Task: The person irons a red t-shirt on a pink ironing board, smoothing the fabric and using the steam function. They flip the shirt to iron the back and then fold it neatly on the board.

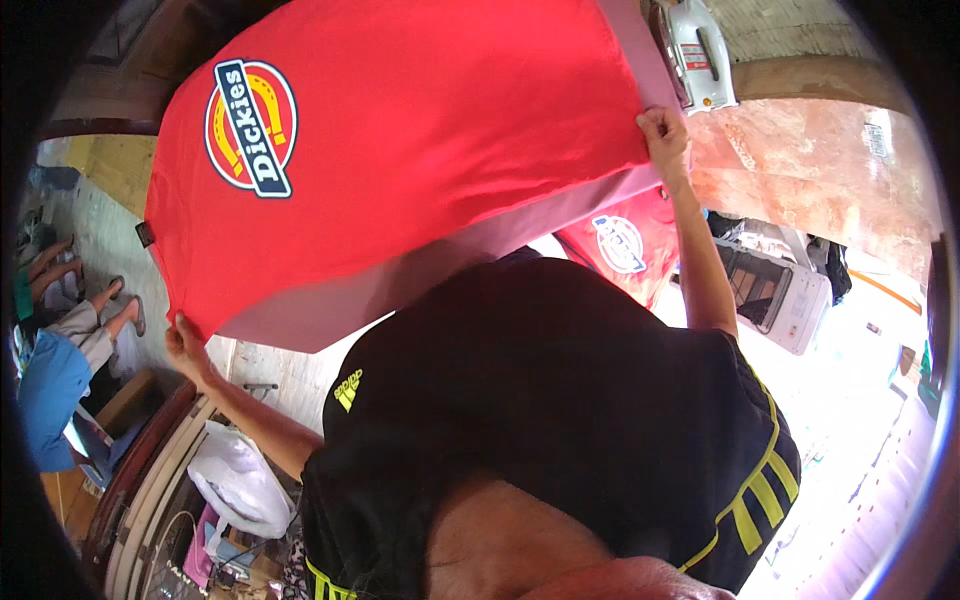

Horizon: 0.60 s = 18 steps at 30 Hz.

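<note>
A red T-shirt (430,120) with a printed round logo lies spread over a padded board with a dusky pink cover (300,310). At its near left corner my left hand (187,350) pinches the cloth. My right hand (666,142) grips the opposite corner, by the board's right edge. Between the two hands the shirt's edge runs fairly straight, with slight creases. A small dark tag (145,235) shows at the shirt's left edge. Just beyond my right hand stands a white clothes iron (700,55).
Another red garment (625,245) with a round print hangs below the board on the right. Past it is a white toaster oven (775,290). A white plastic bag (240,480) sits at lower left. Other people, one in blue (55,395), are at the far left.
</note>
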Motion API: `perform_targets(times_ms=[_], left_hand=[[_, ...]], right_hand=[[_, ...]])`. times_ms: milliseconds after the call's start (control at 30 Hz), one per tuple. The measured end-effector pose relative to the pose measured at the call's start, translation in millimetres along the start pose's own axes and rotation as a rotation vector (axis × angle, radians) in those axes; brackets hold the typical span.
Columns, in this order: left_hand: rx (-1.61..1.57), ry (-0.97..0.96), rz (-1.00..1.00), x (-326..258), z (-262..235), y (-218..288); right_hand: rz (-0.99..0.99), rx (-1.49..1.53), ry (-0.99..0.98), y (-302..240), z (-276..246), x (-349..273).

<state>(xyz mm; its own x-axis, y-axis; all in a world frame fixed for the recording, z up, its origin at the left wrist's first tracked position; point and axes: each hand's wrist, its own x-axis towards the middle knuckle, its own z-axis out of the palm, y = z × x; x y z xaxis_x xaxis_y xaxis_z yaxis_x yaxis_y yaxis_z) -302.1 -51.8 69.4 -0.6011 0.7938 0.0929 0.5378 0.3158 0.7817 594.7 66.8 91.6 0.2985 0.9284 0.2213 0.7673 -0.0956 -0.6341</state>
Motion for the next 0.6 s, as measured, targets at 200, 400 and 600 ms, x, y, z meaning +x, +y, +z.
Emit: perform_targets(times_ms=[200,400,600], left_hand=[[0.366,0.296,0.566,-79,67,138],[0.201,0.004,0.575,-205,148,207],[0.151,0.113,0.264,-234,176,235]], right_hand=[[-0.036,-0.028,0.087,-5,-18,-27],[-0.073,0.151,0.048,11,-24,-47],[-0.026,0.29,0.063,6,-25,-42]])
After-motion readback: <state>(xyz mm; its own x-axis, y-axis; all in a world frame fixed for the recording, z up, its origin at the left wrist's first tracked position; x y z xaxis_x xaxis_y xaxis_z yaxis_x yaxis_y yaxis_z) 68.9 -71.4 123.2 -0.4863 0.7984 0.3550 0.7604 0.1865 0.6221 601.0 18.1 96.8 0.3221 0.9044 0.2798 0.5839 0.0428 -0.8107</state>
